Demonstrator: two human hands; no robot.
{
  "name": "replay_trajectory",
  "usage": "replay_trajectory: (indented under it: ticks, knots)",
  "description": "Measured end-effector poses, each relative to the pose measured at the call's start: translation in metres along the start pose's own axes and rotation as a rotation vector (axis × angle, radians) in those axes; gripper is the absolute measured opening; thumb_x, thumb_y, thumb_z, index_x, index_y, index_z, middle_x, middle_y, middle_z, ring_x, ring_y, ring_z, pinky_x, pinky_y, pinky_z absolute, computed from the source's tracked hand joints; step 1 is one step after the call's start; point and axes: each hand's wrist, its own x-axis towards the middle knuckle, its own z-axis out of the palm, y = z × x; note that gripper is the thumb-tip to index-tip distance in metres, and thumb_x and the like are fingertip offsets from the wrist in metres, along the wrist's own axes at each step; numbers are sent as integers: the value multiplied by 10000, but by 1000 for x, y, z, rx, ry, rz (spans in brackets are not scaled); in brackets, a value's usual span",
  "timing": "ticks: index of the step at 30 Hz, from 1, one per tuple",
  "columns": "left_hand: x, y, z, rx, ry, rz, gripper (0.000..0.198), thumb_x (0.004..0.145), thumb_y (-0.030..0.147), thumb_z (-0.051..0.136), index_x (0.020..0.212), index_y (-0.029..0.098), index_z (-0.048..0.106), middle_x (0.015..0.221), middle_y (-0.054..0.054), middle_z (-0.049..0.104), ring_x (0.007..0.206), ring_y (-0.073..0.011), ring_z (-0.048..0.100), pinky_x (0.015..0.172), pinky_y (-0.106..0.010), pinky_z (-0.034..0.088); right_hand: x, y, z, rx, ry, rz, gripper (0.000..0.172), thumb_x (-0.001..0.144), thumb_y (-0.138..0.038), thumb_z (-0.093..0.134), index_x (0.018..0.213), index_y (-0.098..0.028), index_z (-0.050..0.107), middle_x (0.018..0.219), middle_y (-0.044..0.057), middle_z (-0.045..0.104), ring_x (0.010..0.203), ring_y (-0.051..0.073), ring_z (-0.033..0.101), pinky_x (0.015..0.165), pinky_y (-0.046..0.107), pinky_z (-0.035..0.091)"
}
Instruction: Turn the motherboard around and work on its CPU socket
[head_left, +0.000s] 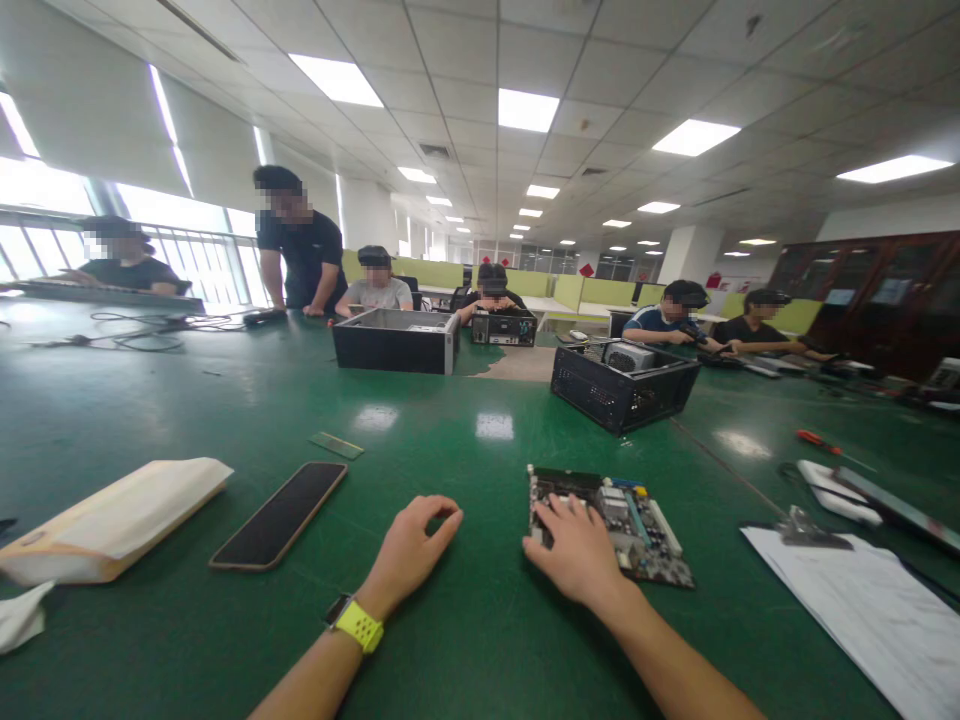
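A green motherboard [637, 525] lies flat on the green table [465, 640] just in front of me. My right hand [574, 550] rests on its near left part, fingers spread flat over the board. My left hand [412, 545] sits on the table a little left of the board, fingers curled in a loose pinch, and I cannot make out anything in it. A yellow-strapped watch [356, 622] is on my left wrist.
A black phone [279, 514] and a padded envelope [112, 520] lie at the left. Papers on a clipboard [862, 600] lie at the right, a red screwdriver [821, 443] beyond. Two open black computer cases [395, 340] [622, 385] stand farther back. Several people sit or stand along the far side.
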Motion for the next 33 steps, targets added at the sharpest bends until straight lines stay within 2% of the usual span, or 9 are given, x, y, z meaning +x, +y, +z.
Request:
replay_trajectory:
  ticks: [4, 8, 12, 16, 21, 23, 26, 29, 33]
  knots:
    - [0, 2, 0, 20, -18, 0, 209, 856, 354, 497, 850, 212, 651, 853, -18, 680, 822, -189, 606, 780, -319, 475, 33, 57, -1, -81, 30, 237, 533, 840, -472, 363, 1307, -247, 486, 1388, 55, 443, 1272, 301, 353, 1031, 490, 214]
    - [-1, 4, 0, 27, -52, 9, 202, 862, 347, 495, 862, 214, 647, 859, -16, 677, 834, -191, 601, 781, -321, 473, 37, 78, -1, -93, 79, 238, 480, 847, -454, 370, 1263, -277, 533, 1318, 27, 523, 1213, 280, 412, 1009, 453, 242]
    - [0, 6, 1, 25, -67, 18, 200, 868, 343, 493, 862, 212, 643, 863, -16, 670, 834, -188, 596, 786, -321, 467, 25, 59, -6, -75, 113, 199, 432, 866, -480, 358, 1129, -285, 639, 1123, 55, 649, 1038, 289, 521, 877, 427, 344]
    - [0, 6, 3, 36, -85, 26, 200, 872, 350, 489, 886, 216, 637, 880, -19, 665, 849, -190, 592, 802, -327, 466, -2, 12, -12, -36, 116, 67, 542, 865, -606, 306, 1014, -259, 695, 932, 109, 696, 957, 307, 564, 821, 431, 362]
    - [-4, 3, 7, 74, -102, 83, 332, 834, 388, 557, 1132, 242, 564, 1126, -50, 621, 1040, -224, 547, 917, -374, 427, -32, -34, -16, 246, 63, -210, 479, 850, -603, 390, 1075, -274, 657, 988, 58, 694, 893, 227, 616, 788, 316, 414]
    - [-6, 3, 8, 94, -155, 106, 415, 815, 403, 585, 1199, 259, 530, 1202, -53, 592, 1106, -241, 515, 947, -395, 406, -30, -32, -18, 345, 137, -251, 437, 868, -544, 406, 1088, -254, 647, 1050, 39, 679, 940, 196, 609, 832, 284, 415]
    - [-7, 2, 9, 103, -226, 131, 475, 807, 382, 597, 1259, 277, 491, 1254, -46, 574, 1152, -247, 490, 982, -409, 375, -12, -8, -15, 313, 273, -175, 437, 857, -488, 446, 1121, -192, 631, 1171, 71, 624, 1092, 212, 536, 967, 312, 354]
    - [-6, 0, 11, 98, -253, 132, 482, 807, 366, 594, 1268, 275, 486, 1239, -42, 589, 1144, -244, 498, 985, -405, 371, 7, 21, -6, 227, 201, -105, 528, 821, -497, 491, 1228, -168, 563, 1303, 96, 528, 1226, 254, 426, 1034, 373, 287]
    - [-6, 0, 9, 86, -255, 115, 437, 804, 351, 587, 1226, 259, 523, 1208, -44, 604, 1114, -240, 515, 966, -391, 386, 19, 38, 3, 221, 83, -117, 471, 824, -485, 486, 1197, -214, 586, 1215, 56, 597, 1144, 234, 484, 974, 349, 335]
